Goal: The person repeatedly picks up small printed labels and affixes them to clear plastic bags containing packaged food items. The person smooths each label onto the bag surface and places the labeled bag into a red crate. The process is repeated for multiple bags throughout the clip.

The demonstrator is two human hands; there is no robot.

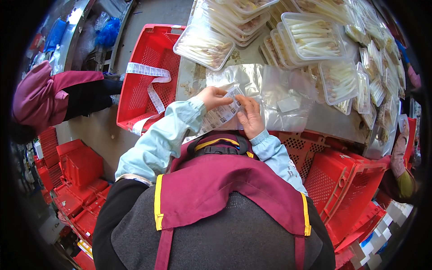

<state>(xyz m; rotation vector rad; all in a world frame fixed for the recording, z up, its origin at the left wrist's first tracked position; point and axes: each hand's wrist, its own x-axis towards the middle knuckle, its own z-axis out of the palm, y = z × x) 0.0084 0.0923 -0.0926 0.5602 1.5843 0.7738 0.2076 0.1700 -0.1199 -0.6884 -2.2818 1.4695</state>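
Observation:
A strip of printed paper labels (216, 118) slants across in front of my apron, its upper end between my two hands. My left hand (214, 98) pinches the strip's left edge between thumb and fingers. At the upper right edge, the fingertips of my right hand (250, 114) grip the same strip. Just beyond lie transparent plastic bags (285, 84) on the metal table (327, 119), one with a small whitish rectangle on it. Behind them stand stacked plastic trays of pale vegetable stalks (314, 37). A single tray of stalks (206, 47) sits to their left.
Another length of labels (156, 98) trails over a red perforated crate (135, 101) at my left. More red crates (344, 189) stand at my right, against the table. A co-worker (44, 94) is at far left; another person's arm (400, 158) shows at far right.

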